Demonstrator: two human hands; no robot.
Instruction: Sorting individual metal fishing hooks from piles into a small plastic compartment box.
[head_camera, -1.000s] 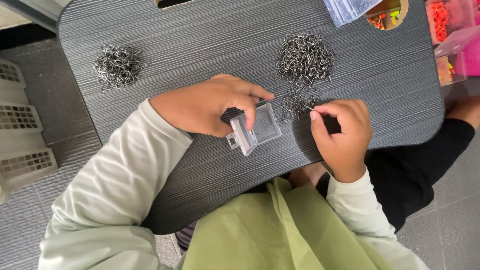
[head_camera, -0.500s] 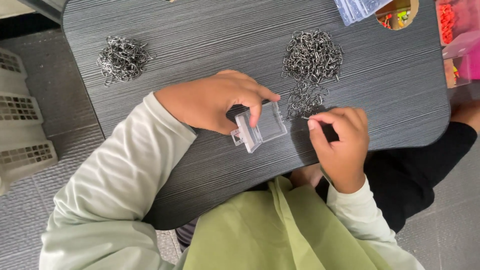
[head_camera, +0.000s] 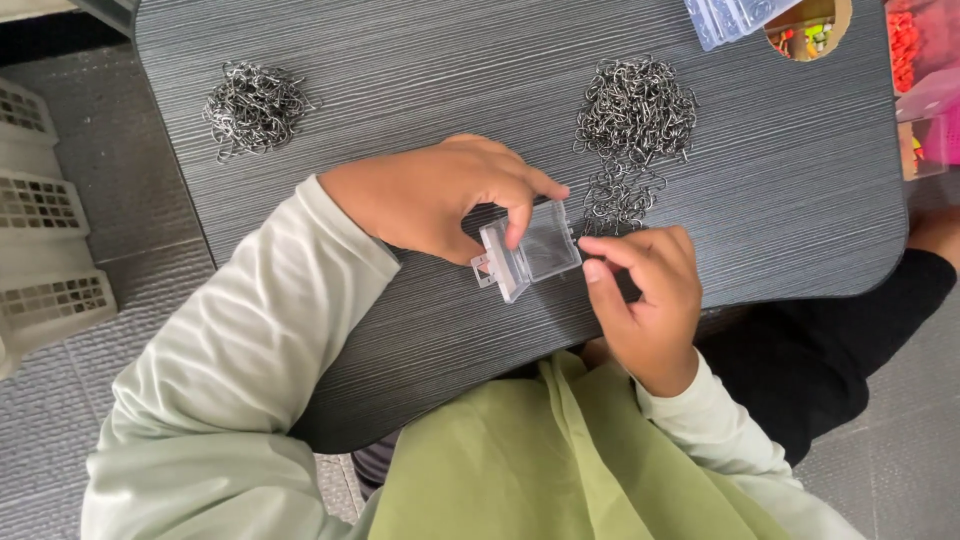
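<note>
My left hand (head_camera: 435, 195) grips a small clear plastic box (head_camera: 530, 250) with a hinged lid, holding it on the dark grey tray table (head_camera: 400, 80). Its thumb and forefinger pinch the box's left side and top. My right hand (head_camera: 645, 290) hovers at the box's right edge, fingertips pinched together; whether they hold a small metal hook is hidden. Just beyond the box lies a large pile of small metal hooks (head_camera: 632, 125), trailing down toward my right fingers.
A smaller pile of metal hooks (head_camera: 255, 105) lies at the table's far left. Clear packets (head_camera: 730, 18) and a round hole showing coloured bits (head_camera: 805, 28) sit at the top right. Pink containers (head_camera: 925, 90) stand at the right edge, white baskets (head_camera: 45, 250) on the floor left.
My right hand has moved left from beside the hook pile to the box's right edge. The left hand has kept its grip on the box, which has tilted slightly.
</note>
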